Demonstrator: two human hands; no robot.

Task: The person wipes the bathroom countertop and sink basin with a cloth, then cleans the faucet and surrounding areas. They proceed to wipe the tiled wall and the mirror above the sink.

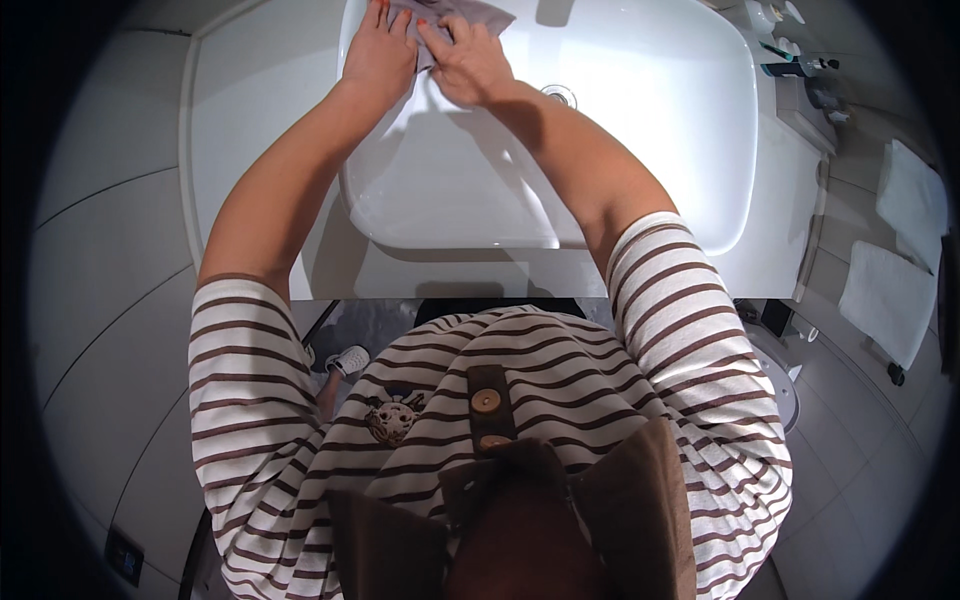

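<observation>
A white washbasin (645, 150) with a round metal drain (559, 95) lies before me. At its far left part is a greyish-mauve cloth (484, 13), partly cut off by the top edge of the view. My left hand (381, 56) presses flat on the cloth with its fingers stretched out. Beside it, my right hand (469, 64) has its fingers bent on the cloth, and a fold of it shows between the two hands. Whether the right fingers pinch the fabric is hard to see.
The basin stands on a pale counter (247, 127). Bottles, one dark with a pump (787, 69), stand at the far right. Two white towels (889, 300) hang on the right wall. A tiled wall (105, 247) rises on the left.
</observation>
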